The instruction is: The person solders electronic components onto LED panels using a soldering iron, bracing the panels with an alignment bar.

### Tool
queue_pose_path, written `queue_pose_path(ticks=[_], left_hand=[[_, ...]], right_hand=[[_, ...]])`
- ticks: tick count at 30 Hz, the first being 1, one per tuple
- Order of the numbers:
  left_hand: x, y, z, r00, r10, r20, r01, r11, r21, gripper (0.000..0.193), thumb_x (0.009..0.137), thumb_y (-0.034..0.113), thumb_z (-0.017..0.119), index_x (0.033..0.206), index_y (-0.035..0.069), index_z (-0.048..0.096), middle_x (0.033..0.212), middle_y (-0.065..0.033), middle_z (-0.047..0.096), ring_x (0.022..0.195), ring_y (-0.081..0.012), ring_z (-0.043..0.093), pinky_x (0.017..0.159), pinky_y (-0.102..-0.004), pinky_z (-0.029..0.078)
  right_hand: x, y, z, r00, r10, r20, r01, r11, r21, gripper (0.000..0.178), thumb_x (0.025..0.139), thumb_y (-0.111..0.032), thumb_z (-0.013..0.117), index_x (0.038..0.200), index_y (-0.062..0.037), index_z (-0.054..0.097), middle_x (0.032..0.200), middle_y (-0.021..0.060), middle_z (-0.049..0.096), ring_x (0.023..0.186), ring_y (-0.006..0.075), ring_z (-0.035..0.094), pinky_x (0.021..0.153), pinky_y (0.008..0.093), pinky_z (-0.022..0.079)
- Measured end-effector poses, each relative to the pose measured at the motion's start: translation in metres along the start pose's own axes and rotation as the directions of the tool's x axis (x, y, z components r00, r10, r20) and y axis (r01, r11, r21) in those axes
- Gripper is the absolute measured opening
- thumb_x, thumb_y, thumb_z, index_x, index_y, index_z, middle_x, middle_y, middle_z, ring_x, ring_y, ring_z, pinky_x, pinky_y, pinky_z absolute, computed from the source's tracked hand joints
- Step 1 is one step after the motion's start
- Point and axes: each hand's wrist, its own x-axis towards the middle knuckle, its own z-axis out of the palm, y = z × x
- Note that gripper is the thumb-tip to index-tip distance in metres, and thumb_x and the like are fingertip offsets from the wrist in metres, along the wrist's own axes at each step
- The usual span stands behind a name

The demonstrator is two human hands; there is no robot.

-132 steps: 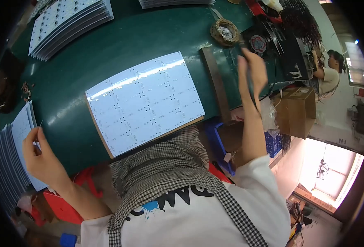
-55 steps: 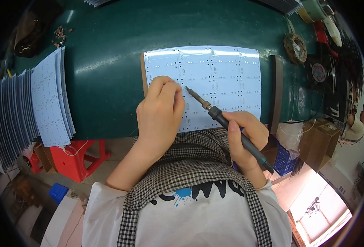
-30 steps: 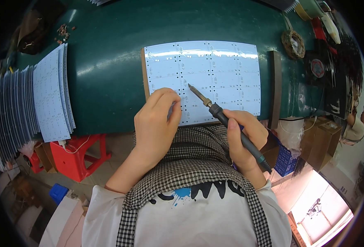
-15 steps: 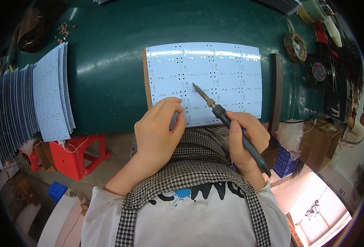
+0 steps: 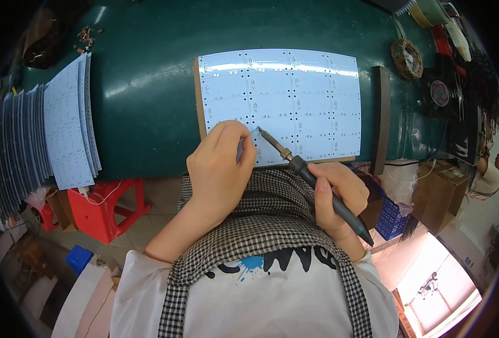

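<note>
A white circuit board sheet [image 5: 272, 101], divided into a grid of small panels with dark holes and marks, lies on a brown backing board [image 5: 200, 101]. My right hand [image 5: 339, 194] is closed round the dark handle of a soldering iron [image 5: 297, 163]. Its metal tip slants up and left to the lower left part of the sheet; whether it touches cannot be told. Over the sheet's lower left corner, my left hand [image 5: 218, 163] has its fingers curled in a pinch close to that tip. What lies between those fingertips, if anything, is hidden.
On the left stands a long row of similar white board sheets [image 5: 66, 124]. A dark bar [image 5: 380, 121] lies right of the sheet, with a round holder of silvery material [image 5: 407, 58] beyond. Below the green table [image 5: 142, 112] are a red stool [image 5: 100, 211] and a cardboard box [image 5: 441, 191].
The iron's tip has moved a little left and down across the sheet, closer to my left fingertips. My left hand has shifted slightly upward. The view has tilted a little.
</note>
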Motion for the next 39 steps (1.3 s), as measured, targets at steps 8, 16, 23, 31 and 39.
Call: queue_pose_path(ticks=[8, 16, 23, 31, 39], left_hand=[[-0.001, 0.0, 0.001, 1.0, 0.005, -0.014, -0.005, 1.0, 0.021, 0.012, 0.072, 0.0, 0.066, 0.078, 0.005, 0.057, 0.081, -0.0041, 0.062, 0.059, -0.0199, 0.059, 0.049, -0.03, 0.046], [-0.001, 0.004, -0.006, 0.995, -0.081, 0.061, 0.082, 0.996, -0.029, 0.008, 0.075, 0.004, 0.068, 0.08, 0.005, 0.062, 0.086, -0.0029, 0.063, 0.066, -0.0213, 0.062, 0.055, -0.0311, 0.048], [-0.02, 0.012, -0.019, 0.979, -0.078, 0.19, 0.099, 0.99, -0.105, 0.014, 0.075, 0.0, 0.066, 0.084, 0.001, 0.056, 0.089, -0.0092, 0.062, 0.072, -0.0257, 0.062, 0.06, -0.0338, 0.049], [-0.025, 0.01, -0.011, 0.992, -0.036, 0.124, 0.048, 0.995, -0.092, 0.013, 0.075, -0.002, 0.064, 0.084, 0.001, 0.056, 0.088, -0.0102, 0.061, 0.072, -0.0269, 0.062, 0.061, -0.0338, 0.05], [-0.027, 0.008, -0.009, 0.992, -0.054, 0.114, 0.06, 0.997, -0.044, 0.007, 0.078, 0.001, 0.066, 0.084, 0.002, 0.062, 0.091, -0.0067, 0.061, 0.07, -0.0244, 0.062, 0.06, -0.0331, 0.049]], right_hand=[[-0.002, 0.001, 0.002, 1.0, -0.027, -0.016, 0.027, 1.0, -0.003, 0.013, 0.075, -0.001, 0.063, 0.087, 0.0021, 0.068, 0.072, 0.0123, 0.067, 0.063, 0.0242, 0.066, 0.06, 0.0301, 0.052], [-0.012, -0.002, 0.0, 1.0, -0.007, 0.002, 0.007, 1.0, 0.009, 0.014, 0.075, -0.002, 0.063, 0.087, 0.0019, 0.068, 0.073, 0.0124, 0.067, 0.063, 0.0236, 0.066, 0.06, 0.0292, 0.052], [-0.028, -0.005, -0.007, 0.997, -0.034, -0.072, 0.036, 0.999, 0.024, 0.013, 0.072, -0.001, 0.063, 0.083, 0.0028, 0.068, 0.069, 0.0117, 0.066, 0.059, 0.0229, 0.065, 0.056, 0.0288, 0.051], [-0.031, -0.005, -0.006, 0.999, -0.033, 0.009, 0.032, 0.999, 0.039, 0.016, 0.08, -0.005, 0.058, 0.088, 0.0069, 0.065, 0.075, 0.0155, 0.065, 0.062, 0.0215, 0.062, 0.057, 0.0282, 0.047], [-0.033, -0.008, -0.005, 0.999, -0.04, 0.031, 0.039, 0.999, 0.038, 0.015, 0.08, -0.004, 0.058, 0.087, 0.0068, 0.064, 0.075, 0.0164, 0.065, 0.063, 0.0228, 0.063, 0.058, 0.0288, 0.049]])
